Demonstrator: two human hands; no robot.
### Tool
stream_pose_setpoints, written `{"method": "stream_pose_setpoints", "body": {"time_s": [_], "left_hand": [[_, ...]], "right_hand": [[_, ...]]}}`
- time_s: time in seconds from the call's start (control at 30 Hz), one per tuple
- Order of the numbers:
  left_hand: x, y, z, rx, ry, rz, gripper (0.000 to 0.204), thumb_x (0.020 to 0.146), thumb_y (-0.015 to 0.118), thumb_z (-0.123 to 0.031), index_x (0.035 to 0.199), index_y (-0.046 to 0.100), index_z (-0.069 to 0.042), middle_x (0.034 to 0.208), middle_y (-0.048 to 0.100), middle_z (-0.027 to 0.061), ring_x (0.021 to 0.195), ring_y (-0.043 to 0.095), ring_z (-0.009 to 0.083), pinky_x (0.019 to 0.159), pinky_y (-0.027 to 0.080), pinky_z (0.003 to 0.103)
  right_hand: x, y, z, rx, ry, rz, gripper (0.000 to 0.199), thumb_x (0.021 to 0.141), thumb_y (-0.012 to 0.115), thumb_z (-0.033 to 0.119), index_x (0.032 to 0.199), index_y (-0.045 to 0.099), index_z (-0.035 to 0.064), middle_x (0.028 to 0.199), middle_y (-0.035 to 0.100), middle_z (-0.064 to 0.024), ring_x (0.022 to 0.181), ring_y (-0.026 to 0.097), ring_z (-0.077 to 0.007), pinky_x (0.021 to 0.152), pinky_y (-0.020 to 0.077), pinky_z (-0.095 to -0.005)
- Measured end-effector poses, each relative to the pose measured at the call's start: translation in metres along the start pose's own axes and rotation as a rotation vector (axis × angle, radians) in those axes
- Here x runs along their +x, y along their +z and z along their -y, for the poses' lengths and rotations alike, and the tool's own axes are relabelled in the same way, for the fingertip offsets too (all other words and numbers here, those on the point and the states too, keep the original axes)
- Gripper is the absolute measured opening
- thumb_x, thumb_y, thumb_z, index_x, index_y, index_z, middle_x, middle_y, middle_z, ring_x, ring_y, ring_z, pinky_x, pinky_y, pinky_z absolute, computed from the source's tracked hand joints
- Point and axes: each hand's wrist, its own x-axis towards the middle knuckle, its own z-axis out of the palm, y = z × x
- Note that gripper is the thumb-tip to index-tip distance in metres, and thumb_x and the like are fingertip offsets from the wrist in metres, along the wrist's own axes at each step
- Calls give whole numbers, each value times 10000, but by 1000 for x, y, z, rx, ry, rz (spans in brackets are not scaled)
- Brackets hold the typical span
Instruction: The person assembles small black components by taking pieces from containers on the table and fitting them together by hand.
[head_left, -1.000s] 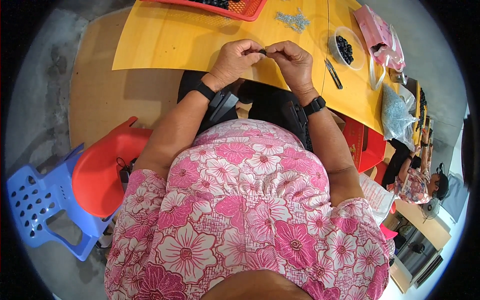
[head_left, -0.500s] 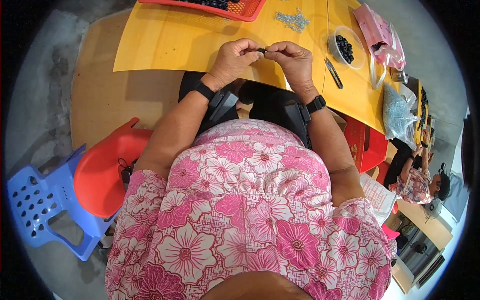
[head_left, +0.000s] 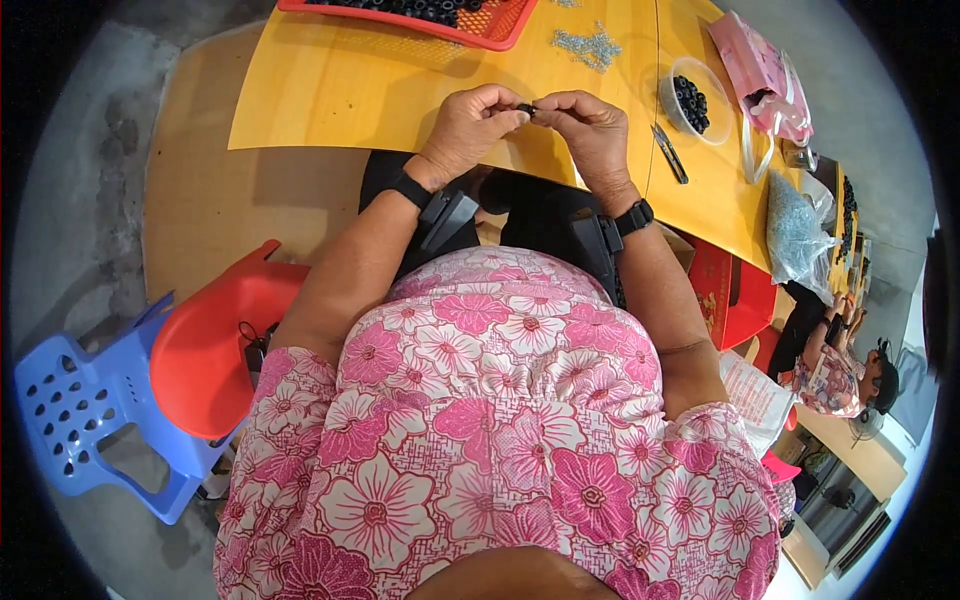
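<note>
Over the front edge of the yellow table (head_left: 330,110), a small black part (head_left: 525,109) sits between the fingertips of both hands. My left hand (head_left: 468,130) pinches it from the left with thumb and forefinger. From the right, the thumb and forefinger of my right hand (head_left: 592,135) close at its other end; any tiny piece between them is too small to make out. Beyond my hands lies a loose pile of small silvery pieces (head_left: 588,47). A clear round bowl (head_left: 718,132) to the right holds black ring-shaped parts (head_left: 690,100).
A red mesh basket (head_left: 470,37) of black parts stands at the far edge. Right of my hands lie a utility knife (head_left: 670,154), a pink bag (head_left: 752,65) and a clear plastic bag (head_left: 793,225) of pieces. Red (head_left: 195,370) and blue stools (head_left: 80,415) stand left; another person (head_left: 835,375) sits far right.
Both hands still meet at the small black part, with the fingertips shifted slightly. The whole view has moved a little, so the table appears slightly lower.
</note>
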Motion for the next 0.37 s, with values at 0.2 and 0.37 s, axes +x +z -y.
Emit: {"method": "stream_pose_setpoints", "body": {"time_s": [0.2, 0.37], "left_hand": [[-1, -1, -5, -19, -28, 37, 151, 871, 621, -104, 977, 616, 2, 855, 617, -1, 764, 585, 68, 711, 504, 210], [0, -1, -6, -2, -53, 60, 173, 867, 631, -121, 1005, 619, -17, 855, 624, 5, 796, 598, 82, 754, 508, 223]], "right_hand": [[4, -3, -1, 165, 103, 23, 131, 783, 657, -36, 912, 671, -20, 832, 679, -75, 767, 639, -117, 736, 520, -230], [10, -12, -8, 387, 333, 113, 234, 834, 614, -21, 1068, 609, -15, 997, 649, -101, 893, 632, -188, 870, 493, -272]]}}
